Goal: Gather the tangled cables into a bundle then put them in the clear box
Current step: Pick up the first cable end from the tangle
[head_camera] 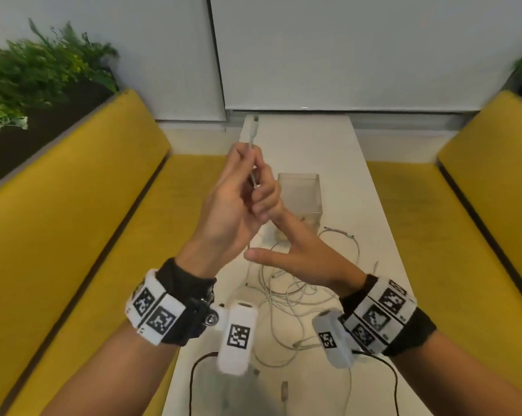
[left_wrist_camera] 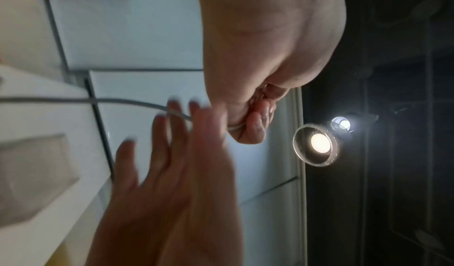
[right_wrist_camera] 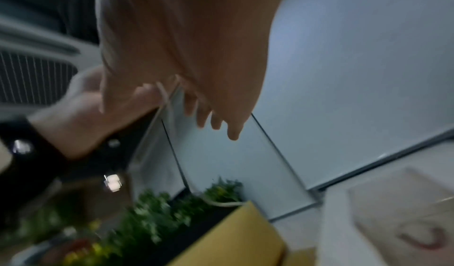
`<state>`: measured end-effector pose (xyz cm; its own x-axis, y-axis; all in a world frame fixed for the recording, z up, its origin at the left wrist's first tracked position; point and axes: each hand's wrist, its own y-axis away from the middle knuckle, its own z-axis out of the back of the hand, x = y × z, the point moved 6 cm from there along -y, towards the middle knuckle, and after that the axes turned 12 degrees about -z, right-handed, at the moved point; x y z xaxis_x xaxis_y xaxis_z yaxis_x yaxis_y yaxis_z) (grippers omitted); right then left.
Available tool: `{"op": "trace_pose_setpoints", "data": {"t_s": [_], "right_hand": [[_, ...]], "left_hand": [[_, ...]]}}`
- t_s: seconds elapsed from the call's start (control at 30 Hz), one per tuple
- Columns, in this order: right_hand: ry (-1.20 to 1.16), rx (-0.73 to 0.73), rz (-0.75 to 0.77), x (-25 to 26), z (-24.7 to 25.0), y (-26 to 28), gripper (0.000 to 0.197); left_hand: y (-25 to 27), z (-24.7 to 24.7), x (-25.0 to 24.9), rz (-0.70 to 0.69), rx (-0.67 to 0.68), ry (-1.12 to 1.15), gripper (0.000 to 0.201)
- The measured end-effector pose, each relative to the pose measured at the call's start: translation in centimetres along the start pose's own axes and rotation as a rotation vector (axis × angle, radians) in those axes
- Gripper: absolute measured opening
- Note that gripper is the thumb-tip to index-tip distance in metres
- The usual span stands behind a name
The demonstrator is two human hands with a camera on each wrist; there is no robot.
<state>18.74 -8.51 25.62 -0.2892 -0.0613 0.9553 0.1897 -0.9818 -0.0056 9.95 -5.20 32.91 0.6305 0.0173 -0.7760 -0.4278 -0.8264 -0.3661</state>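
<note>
My left hand (head_camera: 241,190) is raised over the white table (head_camera: 359,175) and pinches a white cable (head_camera: 253,136), whose connector end sticks up past the fingers. The left wrist view shows the curled fingers (left_wrist_camera: 255,126) clamped on the cable (left_wrist_camera: 123,101). My right hand (head_camera: 286,250) reaches up beside it with straight, spread fingers (left_wrist_camera: 169,150) that touch the cable; its fingertips are hidden behind the left hand in the head view. The rest of the white cables (head_camera: 286,295) lie tangled on the table below. The clear box (head_camera: 301,199) stands just beyond the hands.
Yellow benches (head_camera: 73,220) run along both sides of the narrow table. A planter with green plants (head_camera: 37,73) sits behind the left bench. A black cable (head_camera: 193,367) and a loose connector (head_camera: 284,388) lie near the front edge.
</note>
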Motion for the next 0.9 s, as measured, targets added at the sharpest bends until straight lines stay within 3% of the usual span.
{"op": "trace_pose_setpoints", "data": {"t_s": [0.07,0.1,0.23,0.33,0.43,0.5,0.57,0.63,0.73,0.83,0.9], "right_hand": [[-0.074,0.057,0.011,0.9,-0.3,0.2,0.029],[-0.114,0.080,-0.002,0.6,0.0,0.6,0.020],[-0.145,0.027,-0.190,-5.5,3.0,3.5,0.050],[-0.106,-0.062,-0.317,-10.0,5.2,6.1,0.063],[-0.072,-0.085,-0.346,-10.0,5.5,6.9,0.047],[-0.111,-0.063,-0.309,-8.1,5.2,6.4,0.036],[-0.081,-0.040,-0.229,-5.6,5.1,5.8,0.031],[-0.040,-0.040,-0.163,-3.6,5.6,5.7,0.029],[-0.024,-0.051,-0.114,-2.7,7.0,6.3,0.030],[0.021,-0.013,-0.156,-3.9,7.8,7.5,0.032],[0.074,0.014,-0.238,-5.8,8.1,8.7,0.042]], "left_hand": [[0.0,-1.2,0.0,-0.023,0.042,0.046,0.020],[-0.1,-1.3,-0.9,-0.069,0.046,0.044,0.020],[-1.4,1.3,-9.2,-0.377,-0.049,-0.078,0.032],[-2.1,3.9,-14.3,-0.518,-0.140,-0.250,0.024],[-1.5,3.3,-12.0,-0.435,-0.090,-0.692,0.010],[-0.5,1.2,-6.2,-0.247,0.118,-0.955,0.016],[1.1,0.0,0.6,-0.002,0.349,-1.034,0.035],[2.7,0.0,5.3,0.122,0.511,-1.092,0.035],[3.7,0.6,7.4,0.121,0.531,-1.038,0.017],[3.3,0.9,6.1,0.049,0.534,-0.970,0.038],[2.4,1.3,3.5,-0.052,0.478,-0.913,0.035]]}}
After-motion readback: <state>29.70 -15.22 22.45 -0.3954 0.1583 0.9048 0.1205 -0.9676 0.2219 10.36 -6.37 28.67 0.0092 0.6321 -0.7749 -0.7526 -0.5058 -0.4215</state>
